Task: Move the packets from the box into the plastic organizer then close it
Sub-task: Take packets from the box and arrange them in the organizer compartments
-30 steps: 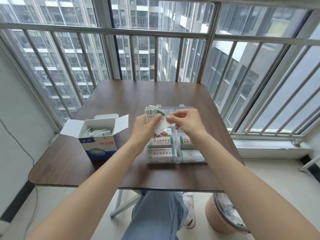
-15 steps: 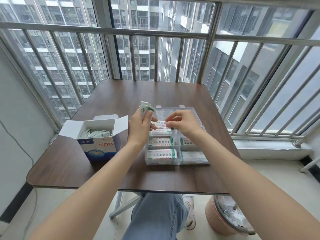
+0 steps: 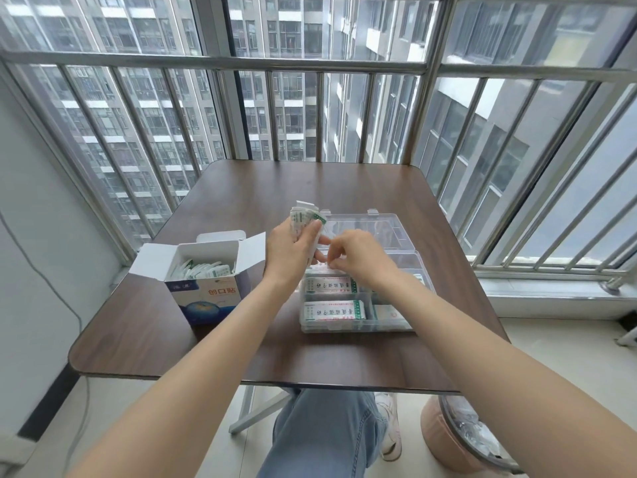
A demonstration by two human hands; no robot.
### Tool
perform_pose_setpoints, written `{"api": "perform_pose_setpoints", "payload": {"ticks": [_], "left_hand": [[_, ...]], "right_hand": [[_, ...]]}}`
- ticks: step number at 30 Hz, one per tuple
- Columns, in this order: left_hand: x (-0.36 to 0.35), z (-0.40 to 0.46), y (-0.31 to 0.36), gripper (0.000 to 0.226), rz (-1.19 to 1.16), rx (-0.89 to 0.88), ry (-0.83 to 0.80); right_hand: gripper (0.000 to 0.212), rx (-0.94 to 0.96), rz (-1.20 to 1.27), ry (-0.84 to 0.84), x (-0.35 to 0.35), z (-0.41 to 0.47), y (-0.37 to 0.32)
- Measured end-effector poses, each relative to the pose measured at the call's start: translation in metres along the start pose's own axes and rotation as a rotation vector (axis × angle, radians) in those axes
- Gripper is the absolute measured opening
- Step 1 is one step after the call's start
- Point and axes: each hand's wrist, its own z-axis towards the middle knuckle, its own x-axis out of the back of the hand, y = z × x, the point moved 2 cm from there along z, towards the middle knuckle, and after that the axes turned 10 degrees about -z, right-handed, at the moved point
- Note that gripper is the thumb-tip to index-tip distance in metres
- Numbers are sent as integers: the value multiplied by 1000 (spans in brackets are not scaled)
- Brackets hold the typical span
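A clear plastic organizer (image 3: pixel 396 257) lies open on the brown table (image 3: pixel 310 188), its lid tipped back. Several white-and-green packets (image 3: pixel 332 312) lie flat in its near compartments. My left hand (image 3: pixel 293 251) grips a small stack of packets (image 3: pixel 305 215) above the organizer's left side. My right hand (image 3: pixel 358 257) reaches down with curled fingers, pinching one packet at a middle-left compartment. A white-and-blue cardboard box (image 3: pixel 206 291) stands open to the left with more packets (image 3: pixel 201 270) inside.
A metal window railing (image 3: pixel 310 63) runs along the table's far and right sides. A pink waste bin (image 3: pixel 462 439) stands on the floor under the table's right corner. My knee in jeans (image 3: pixel 327 432) is below the front edge.
My right hand took one packet from the stack and lowered it into the organizer. My left hand with the stack shifted slightly left and up.
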Motion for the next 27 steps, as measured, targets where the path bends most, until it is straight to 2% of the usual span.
{"api": "perform_pose_setpoints", "payload": {"ticks": [3, 5, 7, 8, 10, 13, 19, 24, 27], "left_hand": [[-2, -5, 5, 7, -102, 68, -60], [-2, -7, 7, 10, -176, 136, -47], [-4, -9, 7, 15, -229, 209, -38], [-6, -11, 7, 17, -243, 240, -58], [-11, -15, 9, 24, -259, 300, -120], [-15, -20, 12, 38, -286, 375, -153], [-9, -23, 13, 26, -252, 332, -212], [-2, -20, 5, 14, -159, 242, -115], [-4, -20, 7, 15, -157, 199, -143]], "right_hand": [[13, -122, 259, 100, 6, -6, 1], [21, -263, 673, 181, 16, -11, 4], [24, -332, 1062, 143, 24, -18, 6], [20, -310, 1137, 107, 27, -21, 5], [6, -241, 1085, 59, 29, -28, 3], [12, -235, 1029, 92, 28, -31, 5], [26, -246, 1060, 183, 28, -38, 7], [20, -221, 987, 203, 32, -42, 11], [21, -209, 971, 201, 31, -43, 10]]}}
